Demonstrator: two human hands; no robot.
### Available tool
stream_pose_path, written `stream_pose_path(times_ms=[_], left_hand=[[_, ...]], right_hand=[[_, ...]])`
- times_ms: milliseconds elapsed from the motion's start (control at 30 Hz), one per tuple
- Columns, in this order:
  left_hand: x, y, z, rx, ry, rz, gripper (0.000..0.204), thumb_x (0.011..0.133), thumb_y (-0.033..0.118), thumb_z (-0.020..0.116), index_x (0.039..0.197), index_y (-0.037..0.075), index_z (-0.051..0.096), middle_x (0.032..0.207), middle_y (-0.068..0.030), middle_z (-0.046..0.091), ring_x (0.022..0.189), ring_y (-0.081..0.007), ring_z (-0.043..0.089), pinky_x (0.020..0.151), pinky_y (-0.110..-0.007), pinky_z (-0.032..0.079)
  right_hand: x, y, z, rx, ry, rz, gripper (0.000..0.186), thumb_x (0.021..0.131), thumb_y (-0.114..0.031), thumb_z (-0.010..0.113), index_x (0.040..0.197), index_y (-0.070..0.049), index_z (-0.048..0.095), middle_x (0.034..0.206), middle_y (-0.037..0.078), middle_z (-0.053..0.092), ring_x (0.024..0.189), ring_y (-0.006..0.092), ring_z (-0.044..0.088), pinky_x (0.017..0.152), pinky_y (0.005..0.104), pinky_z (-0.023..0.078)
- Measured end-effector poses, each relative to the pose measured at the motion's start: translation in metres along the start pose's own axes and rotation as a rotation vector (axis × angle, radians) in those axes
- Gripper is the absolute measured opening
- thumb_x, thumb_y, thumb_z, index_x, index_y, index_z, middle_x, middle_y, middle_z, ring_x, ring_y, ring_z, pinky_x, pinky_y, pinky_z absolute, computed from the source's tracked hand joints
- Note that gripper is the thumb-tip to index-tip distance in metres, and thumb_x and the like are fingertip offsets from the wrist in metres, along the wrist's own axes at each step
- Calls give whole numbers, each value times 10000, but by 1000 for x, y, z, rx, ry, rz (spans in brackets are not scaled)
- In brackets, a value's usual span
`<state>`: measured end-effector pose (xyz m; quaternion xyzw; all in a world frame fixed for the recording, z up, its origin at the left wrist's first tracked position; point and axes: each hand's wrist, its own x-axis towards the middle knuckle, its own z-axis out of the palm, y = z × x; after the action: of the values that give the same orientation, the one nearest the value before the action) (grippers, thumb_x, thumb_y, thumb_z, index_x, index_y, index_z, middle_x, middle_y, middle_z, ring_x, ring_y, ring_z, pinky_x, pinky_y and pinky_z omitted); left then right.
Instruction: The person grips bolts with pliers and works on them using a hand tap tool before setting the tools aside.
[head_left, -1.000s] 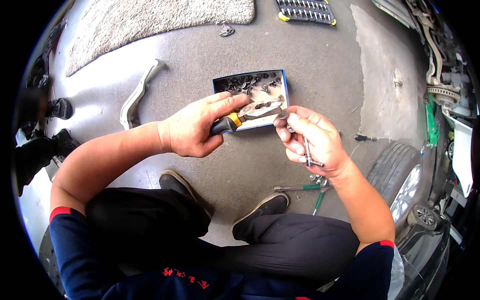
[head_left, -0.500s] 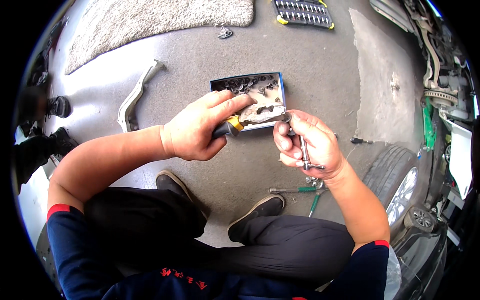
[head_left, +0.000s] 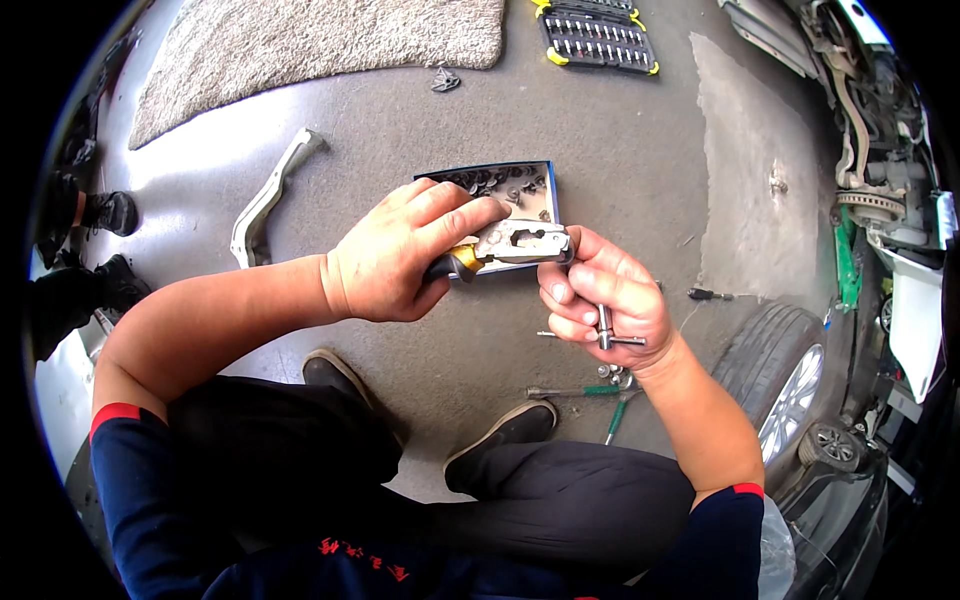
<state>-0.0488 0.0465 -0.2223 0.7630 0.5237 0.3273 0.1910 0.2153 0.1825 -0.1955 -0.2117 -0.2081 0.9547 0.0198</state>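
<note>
My left hand is closed round a pair of pliers with black and yellow handles, the metal jaws pointing right. At the jaw tips, the thumb and forefinger of my right hand pinch a small dark round part, mostly hidden by the fingers. Held in that same right hand is a small metal T-handle wrench, its crossbar standing out below the fingers. Just beyond the pliers, a shallow blue-edged box contains several dark clips or screws; my left hand covers part of it.
A socket set lies at the far side, near a shaggy mat. Green-handled tools rest by my shoe. A wheel and a raised car's brake disc are at right; a curved metal bar lies left.
The view has shifted slightly. My right hand has turned at the jaw tips, so its fingers cover more of the dark part and less of the wrench's shaft shows.
</note>
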Motion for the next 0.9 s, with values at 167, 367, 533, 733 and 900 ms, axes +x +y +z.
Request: stream_pose_path(times_ms=[167, 367, 533, 733, 900], left_hand=[[0, -1, 2, 5, 1, -12, 820, 650, -15, 695, 1453, 3, 527, 1164, -198, 613, 1035, -413, 616, 926, -485, 537], [0, 2, 3, -65, -22, -39, 841, 643, -42, 681, 1467, -5, 516, 1166, -208, 602, 1041, -420, 613, 937, -484, 534], [0, 2, 4, -63, -25, -46, 848, 646, -57, 666, 1477, -13, 501, 1171, -223, 593, 1058, -427, 607, 961, -476, 524], [2, 5, 4, -105, -23, -59, 838, 657, -72, 643, 1479, -29, 485, 1182, -235, 592, 1064, -445, 600, 973, -484, 520], [-1, 5, 8, -127, -37, -64, 833, 666, -77, 621, 1484, -43, 468, 1208, -252, 586, 1080, -454, 595, 993, -484, 513]], right_hand=[[0, 4, -1, -145, 21, -60, 176, 1105, -188, 597, 1264, -113, 584, 980, 16, 611, 679, 44, 404, 592, 221, 373], [0, 8, -2, -193, 28, -139, 156, 1126, -217, 575, 1255, -134, 600, 954, 10, 601, 686, 50, 407, 596, 220, 372], [2, 9, -4, -221, 37, -177, 157, 1135, -226, 558, 1243, -121, 605, 921, 12, 594, 686, 57, 411, 597, 223, 377], [1, 9, 2, -340, 91, -266, 191, 1151, -251, 523, 1204, -92, 615, 892, 21, 598, 683, 56, 421, 596, 227, 386], [0, 8, 10, -314, 123, -238, 243, 1166, -264, 474, 1169, -70, 621, 866, 25, 605, 679, 61, 427, 597, 230, 398]])
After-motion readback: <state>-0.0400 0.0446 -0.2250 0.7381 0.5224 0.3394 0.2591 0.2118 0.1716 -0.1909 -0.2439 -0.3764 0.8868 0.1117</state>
